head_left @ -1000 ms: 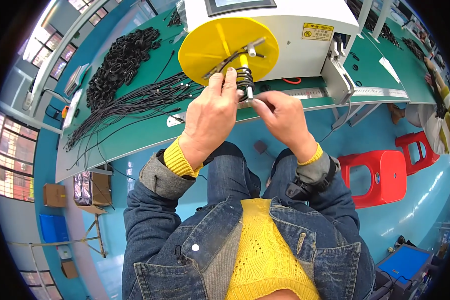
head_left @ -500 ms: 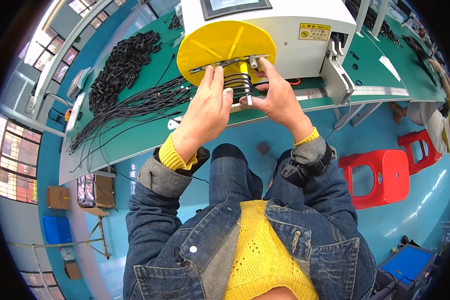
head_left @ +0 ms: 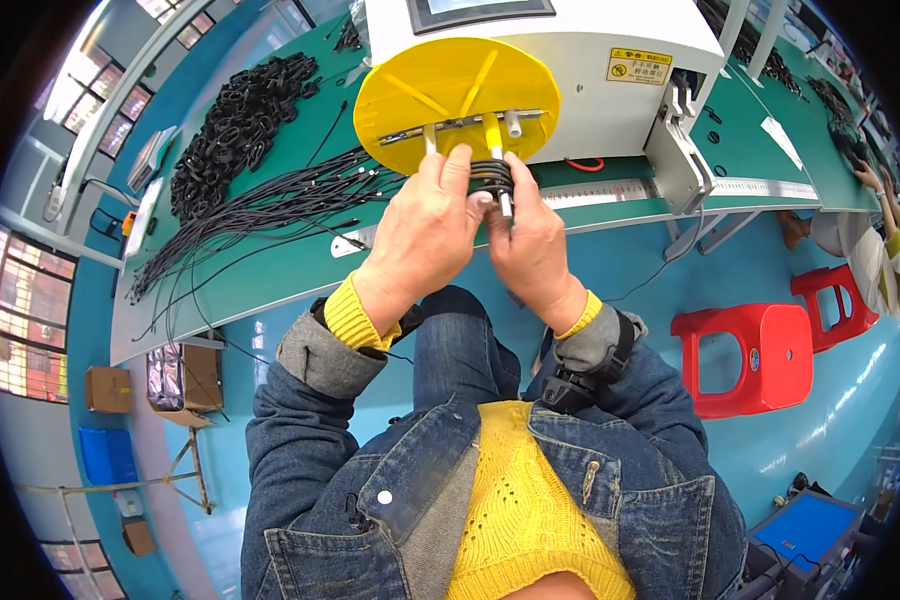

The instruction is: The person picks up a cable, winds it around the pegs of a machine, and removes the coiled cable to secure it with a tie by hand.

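Note:
Both my hands close around a small coil of black cable, which sits on the metal pegs of a yellow round winding plate. My left hand pinches the coil from its left side, thumb toward the middle. From the right, my right hand grips it with fingers bent over the loops. One peg's bare metal end sticks out below the coil, between the hands. The plate is mounted on the front of a white machine.
A bundle of straight black cables lies left of my hands on the green table, with a heap of coiled cables behind. A steel ruler runs along the front edge. Red stools stand at right; another person's hand shows far right.
My right hand has moved left and inward, closing on the coil. The loops, spread along the peg before, are now bunched together between both hands.

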Available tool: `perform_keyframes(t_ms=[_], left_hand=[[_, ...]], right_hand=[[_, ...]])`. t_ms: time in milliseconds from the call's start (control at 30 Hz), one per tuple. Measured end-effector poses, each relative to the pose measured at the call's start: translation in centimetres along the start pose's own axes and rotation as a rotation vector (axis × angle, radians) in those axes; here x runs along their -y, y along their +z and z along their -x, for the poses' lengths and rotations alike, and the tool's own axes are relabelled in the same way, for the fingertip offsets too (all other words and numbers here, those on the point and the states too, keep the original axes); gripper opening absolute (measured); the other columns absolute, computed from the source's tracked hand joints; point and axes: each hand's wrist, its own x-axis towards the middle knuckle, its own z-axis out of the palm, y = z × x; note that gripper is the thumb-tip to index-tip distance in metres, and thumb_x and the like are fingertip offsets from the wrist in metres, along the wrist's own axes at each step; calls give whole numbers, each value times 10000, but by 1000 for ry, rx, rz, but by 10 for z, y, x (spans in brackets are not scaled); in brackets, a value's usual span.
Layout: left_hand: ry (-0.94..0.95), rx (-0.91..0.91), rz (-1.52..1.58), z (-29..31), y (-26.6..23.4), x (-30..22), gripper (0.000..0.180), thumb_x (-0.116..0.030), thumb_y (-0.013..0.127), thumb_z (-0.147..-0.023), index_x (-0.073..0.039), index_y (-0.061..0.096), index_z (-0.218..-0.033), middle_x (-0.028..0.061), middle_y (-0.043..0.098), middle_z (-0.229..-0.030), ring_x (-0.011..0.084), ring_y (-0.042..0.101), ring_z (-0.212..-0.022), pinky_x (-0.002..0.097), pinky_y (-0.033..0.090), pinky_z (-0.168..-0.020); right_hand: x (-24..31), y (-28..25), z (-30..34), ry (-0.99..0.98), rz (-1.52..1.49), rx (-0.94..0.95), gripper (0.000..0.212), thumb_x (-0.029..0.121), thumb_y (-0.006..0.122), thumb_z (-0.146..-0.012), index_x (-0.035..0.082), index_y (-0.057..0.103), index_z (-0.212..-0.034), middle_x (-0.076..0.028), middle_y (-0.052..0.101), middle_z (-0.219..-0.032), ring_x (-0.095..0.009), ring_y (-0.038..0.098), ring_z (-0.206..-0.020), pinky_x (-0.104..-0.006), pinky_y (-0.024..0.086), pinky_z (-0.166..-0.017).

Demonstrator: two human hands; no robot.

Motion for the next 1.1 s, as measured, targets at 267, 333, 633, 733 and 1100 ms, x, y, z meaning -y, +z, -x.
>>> perform_keyframes(t_ms=[267,333,633,733,1100], left_hand=[[53,143,-119,-8,-11,-7,239,-133,547,-798,-16,489,-999,144,544,-773,326,580,-632,404,477,-565],[54,159,-121,-7,-12,-7,217,-136,546,-798,-22,486,-973,139,545,-765,323,581,-624,404,477,-555],[-58,137,-98,41,-13,-46,156,-164,530,-820,-35,463,-876,140,547,-739,332,575,-590,418,466,-509],[-160,172,-29,65,0,-51,162,-180,515,-840,-30,467,-875,153,550,-750,333,569,-583,418,465,-507],[-1182,431,1702,96,40,-8,302,-315,480,-892,-19,521,-938,142,588,-830,208,596,-622,337,472,-481]], right_hand=[[11,-1,-9,137,-13,47,268,56,520,-820,-22,437,-1063,-252,586,-787,-429,573,-727,-457,449,-593],[12,-6,-9,186,55,114,220,70,523,-822,-18,440,-1006,-241,590,-760,-417,578,-711,-462,446,-589],[35,-27,33,142,-25,162,175,111,522,-817,-12,444,-915,-229,568,-673,-433,551,-677,-477,434,-564],[10,-21,42,169,141,326,164,95,523,-799,-12,449,-899,-236,557,-660,-438,540,-679,-472,430,-561],[-14,-11,82,205,-92,504,113,85,524,-766,-2,462,-801,-228,565,-651,-427,554,-668,-486,432,-567]])
